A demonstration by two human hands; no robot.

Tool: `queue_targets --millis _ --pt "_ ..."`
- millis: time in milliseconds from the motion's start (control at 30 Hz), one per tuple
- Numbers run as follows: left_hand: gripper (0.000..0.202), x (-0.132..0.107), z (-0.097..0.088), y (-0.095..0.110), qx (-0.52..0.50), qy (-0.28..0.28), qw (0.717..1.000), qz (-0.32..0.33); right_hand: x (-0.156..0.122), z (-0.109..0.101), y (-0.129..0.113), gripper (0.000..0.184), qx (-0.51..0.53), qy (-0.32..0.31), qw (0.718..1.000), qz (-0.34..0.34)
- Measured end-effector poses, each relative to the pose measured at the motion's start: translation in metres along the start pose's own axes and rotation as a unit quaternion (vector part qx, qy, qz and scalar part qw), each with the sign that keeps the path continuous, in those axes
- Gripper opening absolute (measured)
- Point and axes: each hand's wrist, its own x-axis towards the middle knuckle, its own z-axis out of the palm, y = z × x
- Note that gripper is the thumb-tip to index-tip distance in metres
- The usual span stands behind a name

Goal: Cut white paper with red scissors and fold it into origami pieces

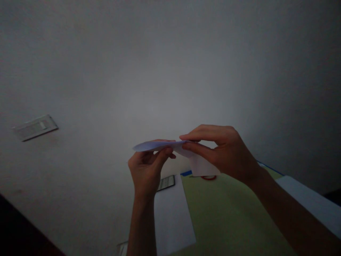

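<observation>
A thin white sheet of paper [204, 165] is held up in the air above the table, bent or folded along its upper edge. My left hand [149, 161] pinches its left part between thumb and fingers. My right hand [218, 145] pinches the same paper at the top, thumb below and fingers above. A flap of the sheet hangs down under my right hand. Behind that flap, on the table, lie scissors with red handles [209, 177], partly hidden.
The table has a green surface [221, 209] with blue at its far edge. White paper [173, 217] lies at its left, another white sheet [311, 199] at its right. A dark-edged flat object [166, 182] lies near my left wrist. A wall switch plate [36, 128] is at left.
</observation>
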Motion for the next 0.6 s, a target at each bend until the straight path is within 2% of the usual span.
queue_targets --millis 200,600 --pt "0.012 -0.0002 -0.0009 -0.0005 -0.008 -0.008 1.000 0.004 0.0005 -0.0007 -0.0021 0.013 0.009 -0.009 1.000 0.012" --pt "0.013 -0.0004 -0.0055 -0.0100 -0.046 -0.024 0.999 0.003 -0.0005 -0.0018 0.0002 0.016 0.024 -0.019 0.999 -0.019"
